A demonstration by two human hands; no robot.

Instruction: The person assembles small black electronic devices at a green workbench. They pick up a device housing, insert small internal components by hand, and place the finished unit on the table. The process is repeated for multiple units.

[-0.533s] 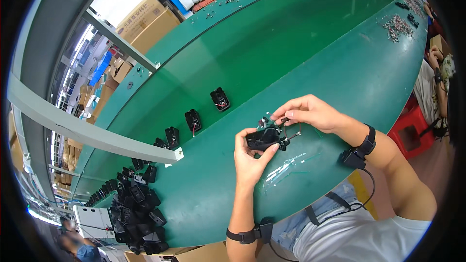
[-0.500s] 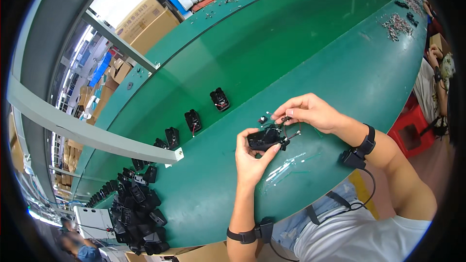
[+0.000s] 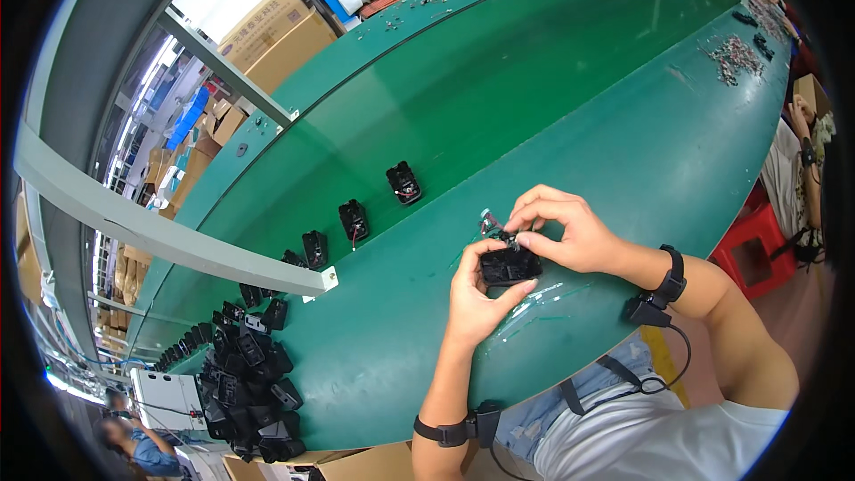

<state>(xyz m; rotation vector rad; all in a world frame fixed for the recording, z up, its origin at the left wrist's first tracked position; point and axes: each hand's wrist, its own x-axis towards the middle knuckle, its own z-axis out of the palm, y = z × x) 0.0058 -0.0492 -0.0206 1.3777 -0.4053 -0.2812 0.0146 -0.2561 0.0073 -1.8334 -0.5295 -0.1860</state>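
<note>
My left hand [image 3: 476, 298] grips a small black plastic housing [image 3: 509, 268], its open side up, with the thumb along the near edge and the fingers round the left side. Over the housing's far edge, my right hand [image 3: 570, 230] has thumb and fingertips pinched together. What sits between those fingertips is too small to make out. Thin wires with a light connector [image 3: 487, 221] stick out beyond the housing, just left of the right fingertips. On the table below the housing lie thin clear and green strips [image 3: 534, 310].
Several similar black housings [image 3: 403, 183] stand along the sunken green belt [image 3: 499, 98]. At left, a heap of black housings [image 3: 245, 383] sits beside a grey post [image 3: 178, 232]. Small wired parts [image 3: 736, 60] lie at the far right, near another person's arm [image 3: 806, 134] and a red stool [image 3: 753, 245].
The housing has shifted right and slightly nearer, turned with its open side more upward. My right fingertips have come down to its far edge. The wires now extend to the far left of it.
</note>
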